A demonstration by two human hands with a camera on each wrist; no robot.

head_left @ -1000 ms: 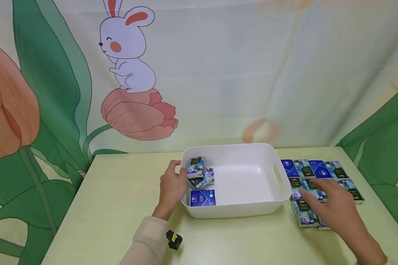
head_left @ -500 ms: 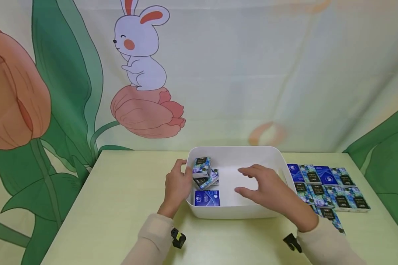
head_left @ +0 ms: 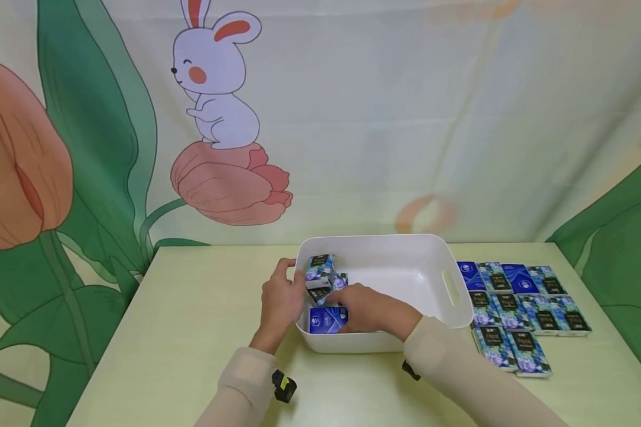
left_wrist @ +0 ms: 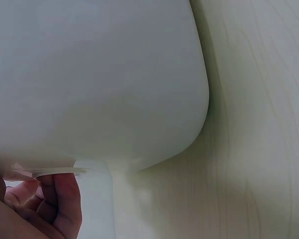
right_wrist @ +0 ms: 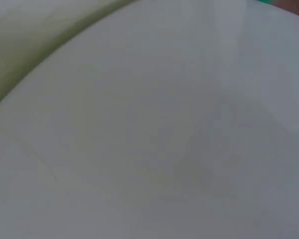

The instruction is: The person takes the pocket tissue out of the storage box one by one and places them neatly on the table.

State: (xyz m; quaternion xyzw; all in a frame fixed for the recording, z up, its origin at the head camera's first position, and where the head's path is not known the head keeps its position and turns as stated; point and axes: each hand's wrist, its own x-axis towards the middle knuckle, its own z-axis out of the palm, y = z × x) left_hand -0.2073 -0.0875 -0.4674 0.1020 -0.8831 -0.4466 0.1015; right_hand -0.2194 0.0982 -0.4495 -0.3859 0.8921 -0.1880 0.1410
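A white plastic basket [head_left: 379,341] stands on the table. My left hand [head_left: 283,301] grips its left end, and in the left wrist view the curled fingers [left_wrist: 67,201] hook at the handle opening. Inside, my right hand [head_left: 365,308] reaches to the left part, thumb and fingers at the right end of a blue tissue pack [head_left: 323,320]. Its fingertips are partly hidden. Just behind lie flower-printed tissue packs, one [head_left: 320,270] on top of others [head_left: 316,294]. The right wrist view holds mostly the basket's white wall [right_wrist: 154,124].
To the basket's right, several flower-printed tissue packs [head_left: 523,347] and blue ones [head_left: 520,277] lie flat in rows on the pale wooden table [head_left: 208,320]. A printed curtain [head_left: 342,118] with a rabbit and tulips hangs behind the table.
My right hand has moved left from above the packs on the right, across the basket, down to the blue tissue pack. My left hand keeps its grip on the basket.
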